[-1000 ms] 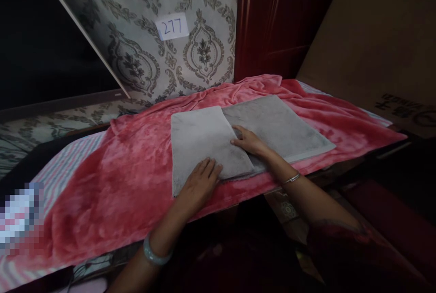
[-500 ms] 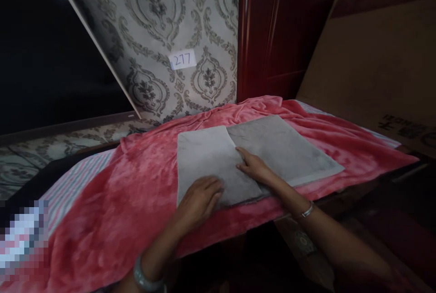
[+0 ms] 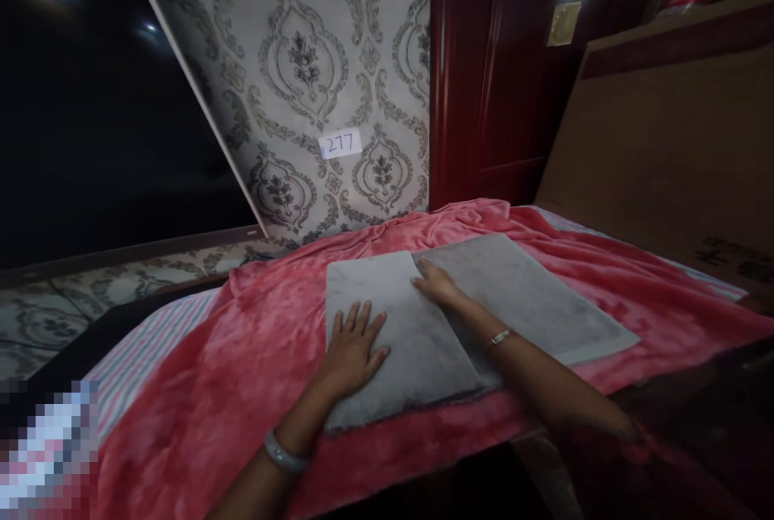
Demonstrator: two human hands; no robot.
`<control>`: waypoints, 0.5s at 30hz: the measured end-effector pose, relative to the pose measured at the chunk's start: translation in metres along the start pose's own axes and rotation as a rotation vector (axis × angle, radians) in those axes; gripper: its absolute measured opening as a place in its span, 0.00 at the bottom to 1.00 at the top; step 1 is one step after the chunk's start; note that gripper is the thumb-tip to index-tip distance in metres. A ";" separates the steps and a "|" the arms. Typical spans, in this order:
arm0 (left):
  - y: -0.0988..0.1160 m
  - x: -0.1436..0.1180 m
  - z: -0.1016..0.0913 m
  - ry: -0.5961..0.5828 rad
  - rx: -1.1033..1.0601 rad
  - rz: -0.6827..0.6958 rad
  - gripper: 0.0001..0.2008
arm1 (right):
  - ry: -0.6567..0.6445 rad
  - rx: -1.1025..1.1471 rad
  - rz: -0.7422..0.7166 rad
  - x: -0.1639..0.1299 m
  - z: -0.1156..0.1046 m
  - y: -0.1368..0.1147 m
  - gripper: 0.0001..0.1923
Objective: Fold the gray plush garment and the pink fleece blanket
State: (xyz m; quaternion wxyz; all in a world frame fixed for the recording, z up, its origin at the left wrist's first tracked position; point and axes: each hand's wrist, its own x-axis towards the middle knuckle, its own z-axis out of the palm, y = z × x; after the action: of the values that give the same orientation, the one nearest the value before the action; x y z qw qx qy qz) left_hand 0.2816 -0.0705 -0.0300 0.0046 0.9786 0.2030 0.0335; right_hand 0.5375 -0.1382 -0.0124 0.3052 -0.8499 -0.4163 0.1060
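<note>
A grey towel-like cloth (image 3: pixel 399 343) lies on a pink plush blanket (image 3: pixel 266 326), its left part folded over towards the middle. My left hand (image 3: pixel 354 355) rests palm down near the left edge of the folded part, fingers spread, gripping nothing. At the fold's free edge, near its far end, is my right hand (image 3: pixel 436 284). Its thumb and forefinger stand apart and touch the cloth; the other fingers are partly hidden. To the right of that edge, the single layer of the cloth lies flat.
Striped fabric (image 3: pixel 151 343) shows under the blanket at the left. A dark television screen (image 3: pixel 109 133) stands at the back left, and a big cardboard box (image 3: pixel 665 149) leans at the right. A paper marked 277 (image 3: pixel 340 143) is on the patterned wall (image 3: pixel 375 85).
My left hand has moved up from the near side of the cloth and spread its fingers flat. My right hand has slid towards the far end of the fold's edge. The view has tilted up.
</note>
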 end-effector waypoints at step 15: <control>-0.013 0.014 -0.010 0.062 -0.048 0.040 0.29 | 0.085 -0.050 0.096 0.002 0.016 -0.015 0.32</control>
State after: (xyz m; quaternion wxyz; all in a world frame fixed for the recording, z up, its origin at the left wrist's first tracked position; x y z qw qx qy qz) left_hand 0.2888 -0.0527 -0.0193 0.0211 0.9805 0.1827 0.0688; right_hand 0.5220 -0.1228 -0.0153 0.2962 -0.8798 -0.3643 0.0737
